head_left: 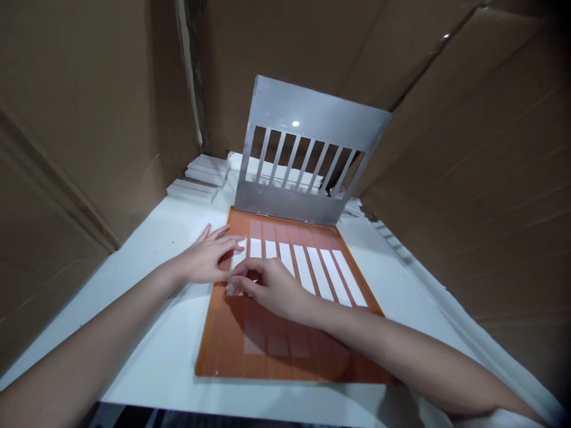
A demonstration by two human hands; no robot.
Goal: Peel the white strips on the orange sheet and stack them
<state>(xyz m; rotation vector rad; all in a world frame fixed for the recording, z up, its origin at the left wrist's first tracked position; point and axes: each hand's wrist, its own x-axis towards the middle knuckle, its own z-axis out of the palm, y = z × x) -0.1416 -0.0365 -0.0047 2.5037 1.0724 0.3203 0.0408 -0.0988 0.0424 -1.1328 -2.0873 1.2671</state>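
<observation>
Several white strips [304,270] lie side by side in a row on an orange board [218,351]. My left hand [207,257] is open at the board's left edge, its fingers spread and its fingertips on the upper part of the leftmost strip [238,254]. At the lower end of that same strip, my right hand [274,288] is closed in a pinch, thumb against fingers. It partly covers the neighbouring strips. A grey metal frame with slots [312,113] stands tilted up at the board's far edge.
White stacked pieces [207,169] sit at the back left of the white table [151,351]. More white pieces [352,208] show behind the frame at the right. Cardboard walls [89,107] enclose the left, back and right sides.
</observation>
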